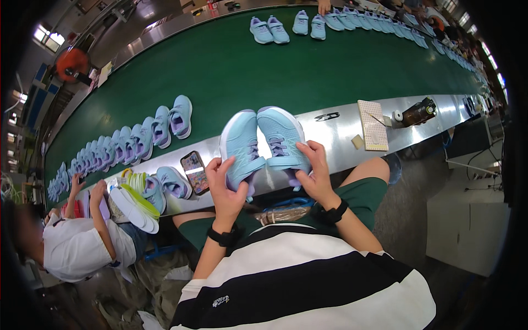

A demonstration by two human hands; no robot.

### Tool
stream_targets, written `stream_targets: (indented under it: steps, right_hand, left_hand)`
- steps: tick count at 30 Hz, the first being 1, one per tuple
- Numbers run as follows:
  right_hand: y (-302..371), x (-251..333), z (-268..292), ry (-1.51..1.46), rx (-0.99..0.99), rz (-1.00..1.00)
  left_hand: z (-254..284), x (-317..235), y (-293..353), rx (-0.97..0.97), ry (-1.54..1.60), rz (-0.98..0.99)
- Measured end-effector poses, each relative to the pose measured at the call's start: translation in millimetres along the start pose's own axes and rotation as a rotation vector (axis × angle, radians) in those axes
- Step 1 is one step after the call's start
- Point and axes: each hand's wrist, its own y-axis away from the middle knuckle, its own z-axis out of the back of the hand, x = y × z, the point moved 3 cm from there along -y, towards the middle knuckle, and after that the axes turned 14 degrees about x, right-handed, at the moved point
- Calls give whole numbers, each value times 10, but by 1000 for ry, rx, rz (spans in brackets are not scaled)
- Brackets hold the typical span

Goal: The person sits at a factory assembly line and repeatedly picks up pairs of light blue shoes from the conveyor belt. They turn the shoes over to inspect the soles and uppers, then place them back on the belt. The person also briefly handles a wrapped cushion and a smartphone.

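A pair of light-blue sneakers with purple laces and linings is held up in front of me, toes pointing away and touching near the tips. My left hand [226,190] grips the heel end of the left sneaker [240,144]. Round the heel side of the right sneaker [281,132] my right hand [317,175] is closed, thumb and fingers on its outer edge. Both shoes are above the metal ledge of the bench. Black bands circle both my wrists.
Many matching sneakers [146,137] line the green conveyor [220,71] at left and far right. A phone [195,172] and two loose sneakers [174,182] lie left. At right are a gridded pad [373,125] and dark bottle [419,112]. A co-worker [91,242] sits at left.
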Motion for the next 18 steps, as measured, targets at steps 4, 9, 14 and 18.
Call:
stream_targets:
  steps: [4, 9, 14, 18]
  right_hand:
    - [-27, 33, 72, 166, -5, 60]
    - [-62, 54, 1, -177, 4, -49]
    - [-116, 83, -157, -520, 4, -127]
    - [-144, 143, -192, -542, -9, -148]
  left_hand:
    - [43, -96, -20, -13, -294, -68]
    - [57, -90, -57, 37, 64, 89]
    - [-58, -74, -67, 43, 718, 300]
    - [-83, -144, -74, 26, 705, 309]
